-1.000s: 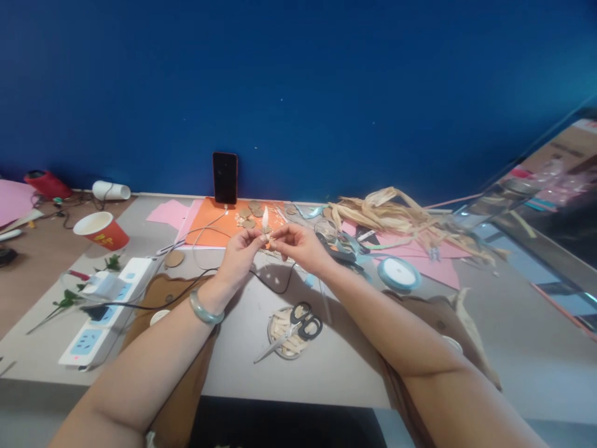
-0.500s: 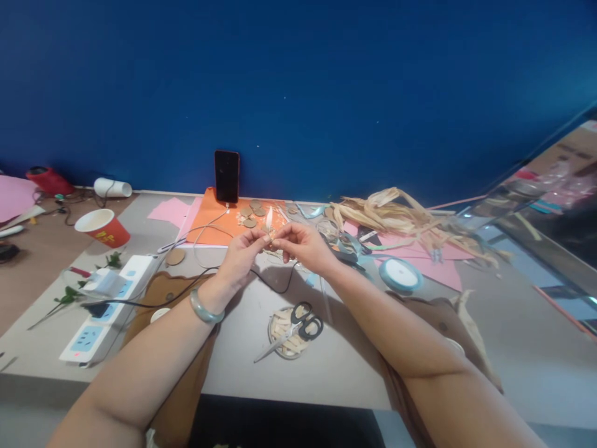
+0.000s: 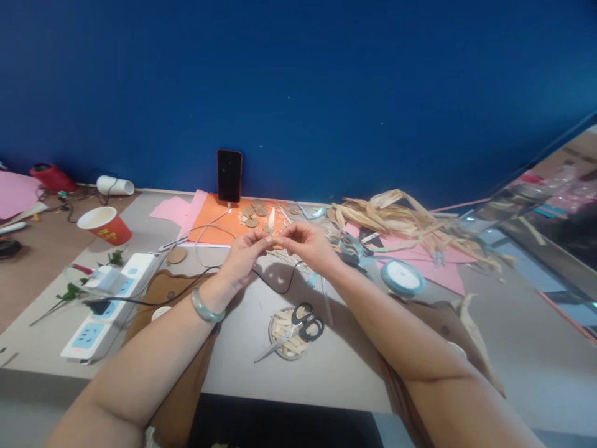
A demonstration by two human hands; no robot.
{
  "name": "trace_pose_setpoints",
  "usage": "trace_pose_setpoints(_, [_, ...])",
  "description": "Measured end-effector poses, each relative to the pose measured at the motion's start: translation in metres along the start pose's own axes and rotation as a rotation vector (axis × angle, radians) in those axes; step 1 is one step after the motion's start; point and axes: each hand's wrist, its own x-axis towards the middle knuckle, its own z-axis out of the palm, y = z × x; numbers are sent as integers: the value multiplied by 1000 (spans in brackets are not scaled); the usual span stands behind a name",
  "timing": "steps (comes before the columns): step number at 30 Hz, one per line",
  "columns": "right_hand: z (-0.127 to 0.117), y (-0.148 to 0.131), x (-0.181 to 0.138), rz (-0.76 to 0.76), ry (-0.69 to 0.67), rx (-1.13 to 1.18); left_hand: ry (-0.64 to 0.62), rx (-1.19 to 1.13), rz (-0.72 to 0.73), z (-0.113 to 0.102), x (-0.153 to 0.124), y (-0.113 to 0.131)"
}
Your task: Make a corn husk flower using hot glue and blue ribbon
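Note:
My left hand (image 3: 243,256) and my right hand (image 3: 308,246) meet over the middle of the table with fingertips pinched together. Between them they grip a small pale petal-shaped piece (image 3: 272,219), its pointed tip standing up above the fingers. Its lower end is hidden by the fingertips. Below the hands, a round dish (image 3: 270,336) holds cut pale strips (image 3: 283,322). Black-handled scissors (image 3: 284,338) lie across it, blades pointing to the lower left.
Behind the hands, a phone (image 3: 229,176) leans on the blue wall above orange paper (image 3: 208,227) with several round discs (image 3: 252,222). Dried husks (image 3: 387,208) and a ribbon spool (image 3: 402,277) lie right. Left are a power strip (image 3: 88,335), a paper cup (image 3: 109,229) and cables.
My right fingers have shifted slightly against the left fingertips, still around the pale piece. The whole view has moved a little; the scissors and dish stay in place.

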Motion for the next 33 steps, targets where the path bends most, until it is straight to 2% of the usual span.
trace_pose_setpoints(15, [6, 3, -3, -56, 107, 84, -48, -87, -40, 2, -2, 2])
trace_pose_setpoints(25, [7, 5, -1, -2, 109, 119, -11, -105, -14, 2, -2, 1])
trace_pose_setpoints(33, [4, 4, 0, 32, 47, 60, -12, -124, -10, 6, -4, 5])
